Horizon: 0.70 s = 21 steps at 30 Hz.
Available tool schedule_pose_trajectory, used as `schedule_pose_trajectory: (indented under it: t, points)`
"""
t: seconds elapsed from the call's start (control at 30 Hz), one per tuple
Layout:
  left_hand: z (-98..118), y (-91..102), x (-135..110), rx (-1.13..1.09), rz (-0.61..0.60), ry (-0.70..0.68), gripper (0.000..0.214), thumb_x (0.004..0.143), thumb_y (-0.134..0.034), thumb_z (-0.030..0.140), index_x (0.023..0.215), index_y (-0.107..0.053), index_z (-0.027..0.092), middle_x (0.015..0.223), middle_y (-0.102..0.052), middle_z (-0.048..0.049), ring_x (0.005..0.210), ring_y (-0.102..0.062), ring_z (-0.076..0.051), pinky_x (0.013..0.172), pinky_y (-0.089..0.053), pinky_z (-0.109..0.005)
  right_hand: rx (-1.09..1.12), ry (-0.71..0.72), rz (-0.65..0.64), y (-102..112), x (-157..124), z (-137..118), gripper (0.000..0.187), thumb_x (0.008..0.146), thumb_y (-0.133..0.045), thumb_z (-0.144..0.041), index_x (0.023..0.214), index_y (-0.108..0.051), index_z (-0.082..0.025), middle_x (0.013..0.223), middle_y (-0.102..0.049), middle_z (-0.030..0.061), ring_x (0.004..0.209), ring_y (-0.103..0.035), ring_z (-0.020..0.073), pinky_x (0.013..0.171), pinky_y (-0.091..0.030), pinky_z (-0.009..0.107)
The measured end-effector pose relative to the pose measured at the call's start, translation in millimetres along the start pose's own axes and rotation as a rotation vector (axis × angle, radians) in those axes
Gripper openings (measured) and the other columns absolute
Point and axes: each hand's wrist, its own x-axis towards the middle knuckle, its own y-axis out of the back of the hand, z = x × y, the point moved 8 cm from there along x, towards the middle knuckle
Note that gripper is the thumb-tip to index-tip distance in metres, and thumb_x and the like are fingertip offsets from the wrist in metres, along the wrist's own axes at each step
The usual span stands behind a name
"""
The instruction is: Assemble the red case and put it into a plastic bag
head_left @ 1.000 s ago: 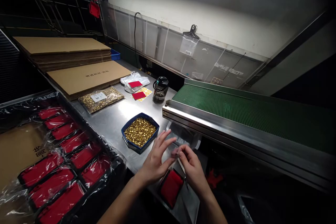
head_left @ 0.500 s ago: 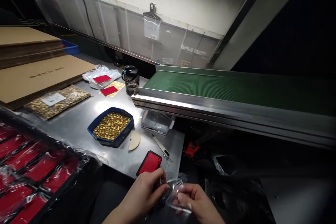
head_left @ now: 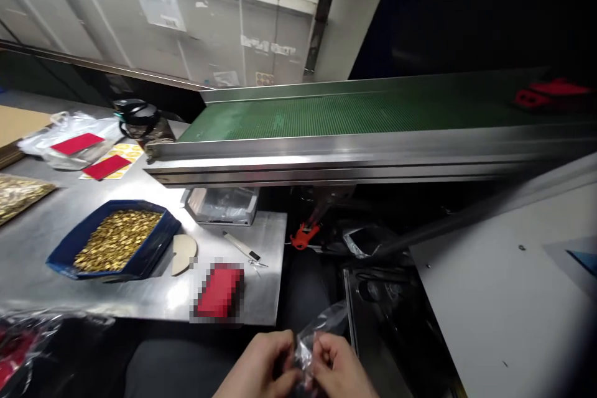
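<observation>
Between my two hands, low in the head view, is a clear plastic bag [head_left: 329, 318]. My left hand [head_left: 270, 364] has its fingers curled in on the bag's left side. On the other side, my right hand [head_left: 339, 364] pinches the film with thumb and fingers. Whether anything lies inside the bag I cannot make out. Ahead and to the left, a red piece with a dark edge [head_left: 219, 291], blurred into blocks, rests at the metal table's [head_left: 265, 314] front edge.
A blue tray of small gold pieces [head_left: 114, 239] sits on the table beside a pale half-round disc [head_left: 184, 255]. A slim white tool [head_left: 240, 245] lies nearby. The green conveyor [head_left: 303, 118] runs across behind. To the right are a dark bin [head_left: 387, 323] and a white panel [head_left: 517, 261].
The view has swung to the right, showing more of the conveyor and a red item on it. My hands have come closer together, still on the plastic bag.
</observation>
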Motion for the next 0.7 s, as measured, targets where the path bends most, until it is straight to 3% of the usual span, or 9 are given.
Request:
schedule_pose_trajectory:
  t: [0.13, 0.2, 0.3, 0.43, 0.47, 0.53, 0.57, 0.63, 0.7]
  points:
    - [-12.3, 19.4, -7.9, 0.327, 0.254, 0.049, 0.016, 0.078, -0.046, 0.008, 0.088, -0.048, 0.021, 0.086, -0.057, -0.0016, 0.077, -0.051, -0.016, 0.072, -0.037, -0.025, -0.522, 0.118, 0.327, 21.5, -11.1, -14.1, 0.036, 0.089, -0.056, -0.031, 0.061, -0.038, -0.019, 0.065, -0.044, -0.0021, 0.06, -0.041, 0.0114, 0.058, -0.026, 0.025]
    - [-16.6, 10.2, -3.6, 0.282, 0.252, 0.034, 0.025, 0.075, -0.046, 0.009, 0.097, -0.048, 0.021, 0.093, -0.057, -0.0027, 0.083, -0.053, -0.017, 0.077, -0.039, -0.025, -0.547, 0.171, 0.29, 10.1, -11.5, -19.7, 0.034, 0.082, -0.059, -0.02, 0.058, -0.035, -0.017, 0.064, -0.041, -0.0034, 0.058, -0.039, 0.0095, 0.057, -0.022, 0.026]
    - [-29.6, -9.5, 12.0, 0.194, 0.169, 0.078, 0.017, 0.07, -0.05, 0.012, 0.08, -0.041, 0.022, 0.073, -0.047, 0.0031, 0.07, -0.047, -0.015, 0.064, -0.034, -0.024, -0.544, 0.158, 0.119, -7.8, -9.4, -14.1, 0.037, 0.069, -0.069, -0.013, 0.054, -0.035, -0.015, 0.059, -0.042, -0.0049, 0.056, -0.041, 0.0079, 0.054, -0.018, 0.026]
    - [-37.5, 9.8, 13.1, 0.321, 0.498, 0.171, 0.019, 0.086, -0.046, 0.023, 0.072, -0.033, 0.023, 0.063, -0.041, 0.0042, 0.061, -0.042, -0.015, 0.061, -0.031, -0.025, -0.955, 0.045, 0.323, 23.4, -18.9, 0.4, 0.017, 0.08, -0.054, -0.005, 0.074, -0.058, -0.02, 0.08, -0.064, -0.0005, 0.068, -0.061, 0.015, 0.056, -0.025, 0.027]
    - [-35.5, 8.8, 11.5, 0.345, 0.516, 0.165, 0.017, 0.088, -0.045, 0.024, 0.074, -0.036, 0.023, 0.065, -0.044, 0.0039, 0.061, -0.044, -0.015, 0.063, -0.032, -0.025, -1.046, 0.033, 0.363, 29.9, -20.9, 1.5, 0.026, 0.079, -0.051, 0.0, 0.088, -0.064, -0.021, 0.093, -0.068, 0.0025, 0.08, -0.067, 0.0191, 0.06, -0.03, 0.027]
    - [-31.2, -8.1, 11.8, 0.331, 0.377, 0.135, 0.01, 0.085, -0.046, 0.018, 0.078, -0.04, 0.023, 0.068, -0.05, 0.0031, 0.063, -0.047, -0.015, 0.065, -0.033, -0.025, -1.116, 0.035, 0.336, 30.7, -18.4, 1.5, 0.042, 0.075, -0.053, 0.003, 0.108, -0.065, -0.021, 0.111, -0.07, 0.0084, 0.098, -0.069, 0.0264, 0.068, -0.038, 0.029]
    - [-29.5, -19.0, 11.3, 0.308, 0.279, 0.129, 0.011, 0.082, -0.046, 0.014, 0.079, -0.042, 0.023, 0.07, -0.052, 0.0026, 0.065, -0.048, -0.016, 0.065, -0.033, -0.025, -1.093, 0.022, 0.313, 28.3, -14.5, 0.2, 0.038, 0.078, -0.055, 0.0, 0.109, -0.064, -0.021, 0.11, -0.071, 0.0095, 0.099, -0.069, 0.0286, 0.069, -0.039, 0.03]
    - [-28.0, -30.8, 6.7, 0.287, 0.161, 0.151, 0.014, 0.077, -0.047, 0.009, 0.078, -0.042, 0.022, 0.071, -0.053, 0.0019, 0.067, -0.047, -0.016, 0.065, -0.031, -0.026, -0.981, -0.05, 0.299, 23.2, -3.9, -4.8, 0.016, 0.094, -0.048, -0.016, 0.096, -0.063, -0.021, 0.092, -0.073, 0.0084, 0.088, -0.071, 0.0293, 0.067, -0.037, 0.032]
    - [-28.7, -23.4, -2.2, 0.281, 0.167, 0.175, 0.016, 0.075, -0.047, 0.008, 0.075, -0.04, 0.022, 0.07, -0.051, 0.0019, 0.067, -0.045, -0.015, 0.065, -0.03, -0.026, -0.885, -0.109, 0.297, 17.5, 5.9, -14.1, 0.035, 0.104, -0.033, -0.028, 0.082, -0.059, -0.021, 0.075, -0.07, 0.0067, 0.077, -0.071, 0.0284, 0.064, -0.035, 0.033]
